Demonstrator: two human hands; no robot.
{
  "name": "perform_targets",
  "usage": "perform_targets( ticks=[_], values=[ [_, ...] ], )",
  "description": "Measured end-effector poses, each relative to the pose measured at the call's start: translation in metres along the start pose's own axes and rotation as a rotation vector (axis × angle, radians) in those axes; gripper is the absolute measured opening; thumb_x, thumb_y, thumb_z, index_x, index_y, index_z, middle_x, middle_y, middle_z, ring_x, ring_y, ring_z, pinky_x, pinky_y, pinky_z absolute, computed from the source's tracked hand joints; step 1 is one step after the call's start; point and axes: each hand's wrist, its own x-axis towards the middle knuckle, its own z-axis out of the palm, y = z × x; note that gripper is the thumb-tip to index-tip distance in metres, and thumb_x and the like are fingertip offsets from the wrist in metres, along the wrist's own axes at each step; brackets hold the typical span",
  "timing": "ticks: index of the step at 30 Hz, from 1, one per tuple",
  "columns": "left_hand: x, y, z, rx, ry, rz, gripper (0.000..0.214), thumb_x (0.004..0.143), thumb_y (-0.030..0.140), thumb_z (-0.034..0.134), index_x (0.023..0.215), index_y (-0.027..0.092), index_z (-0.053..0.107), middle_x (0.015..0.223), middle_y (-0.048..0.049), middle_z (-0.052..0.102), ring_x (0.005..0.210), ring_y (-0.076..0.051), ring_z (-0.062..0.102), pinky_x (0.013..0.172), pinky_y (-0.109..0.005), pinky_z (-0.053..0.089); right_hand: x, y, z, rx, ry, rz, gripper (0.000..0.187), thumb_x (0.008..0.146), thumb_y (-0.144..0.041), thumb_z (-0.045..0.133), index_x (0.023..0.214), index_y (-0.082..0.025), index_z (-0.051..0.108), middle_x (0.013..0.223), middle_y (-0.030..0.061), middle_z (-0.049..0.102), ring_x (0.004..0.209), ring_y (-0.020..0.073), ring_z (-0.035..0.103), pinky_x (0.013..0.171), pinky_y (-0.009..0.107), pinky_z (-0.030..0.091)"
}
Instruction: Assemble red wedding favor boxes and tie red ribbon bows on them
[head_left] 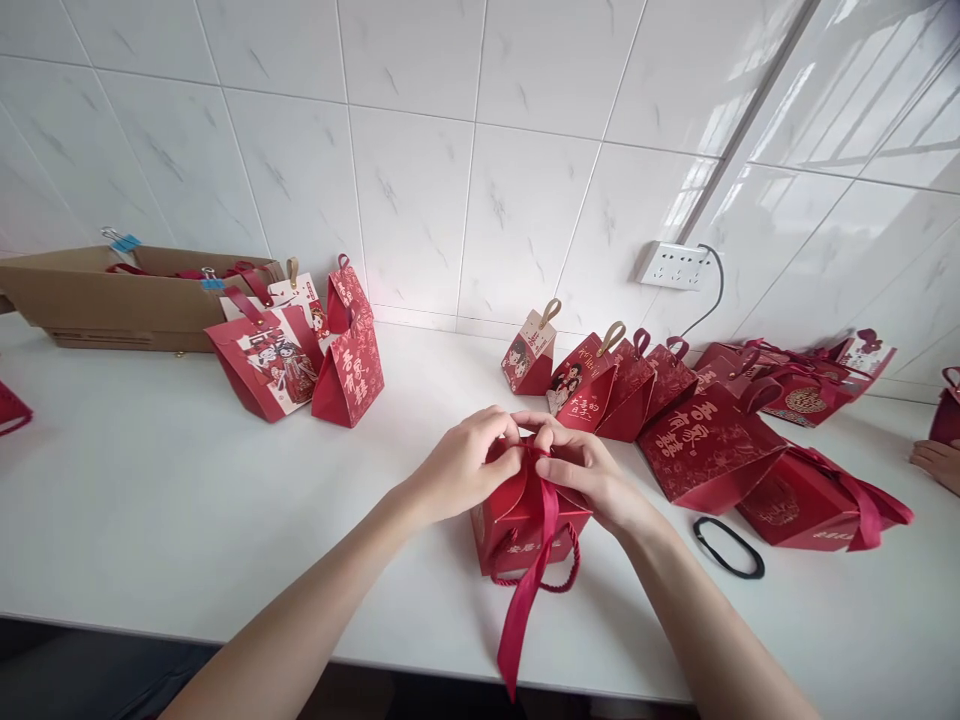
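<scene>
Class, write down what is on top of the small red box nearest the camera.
The left hand and right hand rest on the red box, fingers pinching its ribbon, which trails down the front. Any knot and the contents are hidden.

Entry, one person.
- Left hand (463,466) and right hand (583,472): both showing bare.
- Forearms (300,620): slender, showing unclothed as far as the lower edge.
- Dark grey cloth (97,672): showing at lower left, garment type unclear.

Gold Chinese characters, apparently 吾家有喜, on upright red bag (349,368) and big red box (709,447); small gold print on held box (499,532) unreadable.
</scene>
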Motion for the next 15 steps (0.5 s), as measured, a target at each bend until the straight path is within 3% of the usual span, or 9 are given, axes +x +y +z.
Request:
perform_targets(
  ticks=[3,6,11,15],
  values=[
    [0.0,0.001,0.005,0.013,0.153,-0.051,0.008,0.083,0.022,0.042,0.075,0.021,0.042,0.077,0.0019,0.05,0.069,-0.013,0.048,0.063,-0.026,0.039,0.001,0.003,-0.002,0.083,0.021,0.029,0.026,0.069,-0.033,0.068,0.068,-0.018,0.047,0.132,0.0067,0.047,0.083,0.0166,0.06,0.065,0.028,0.048],
    [0.0,0.0,0.009,0.044,0.238,-0.007,0.009,0.081,0.02,0.042,0.073,0.021,0.039,0.078,0.0013,0.05,0.072,-0.013,0.048,0.065,-0.026,0.039,0.001,0.006,-0.001,0.069,0.05,0.017,0.025,0.068,-0.03,0.066,0.068,-0.018,0.044,0.131,0.0067,0.047,0.084,0.0165,0.059,0.064,0.026,0.047],
    [-0.001,-0.004,0.012,0.114,0.301,0.034,0.009,0.08,0.017,0.04,0.072,0.021,0.039,0.077,0.0013,0.05,0.07,-0.013,0.047,0.063,-0.026,0.038,0.002,0.006,0.003,-0.166,0.051,-0.075,0.026,0.073,-0.028,0.065,0.066,-0.018,0.042,0.125,0.0075,0.047,0.083,0.0142,0.057,0.066,0.028,0.047],
    [-0.001,-0.005,0.013,0.05,0.381,-0.01,0.011,0.08,0.016,0.04,0.07,0.021,0.042,0.074,0.0021,0.052,0.07,-0.013,0.049,0.066,-0.026,0.039,0.004,0.006,0.004,-0.32,0.053,-0.101,0.024,0.076,-0.03,0.064,0.066,-0.019,0.045,0.119,0.0085,0.049,0.1,0.0191,0.054,0.079,0.033,0.046]
  ],
)
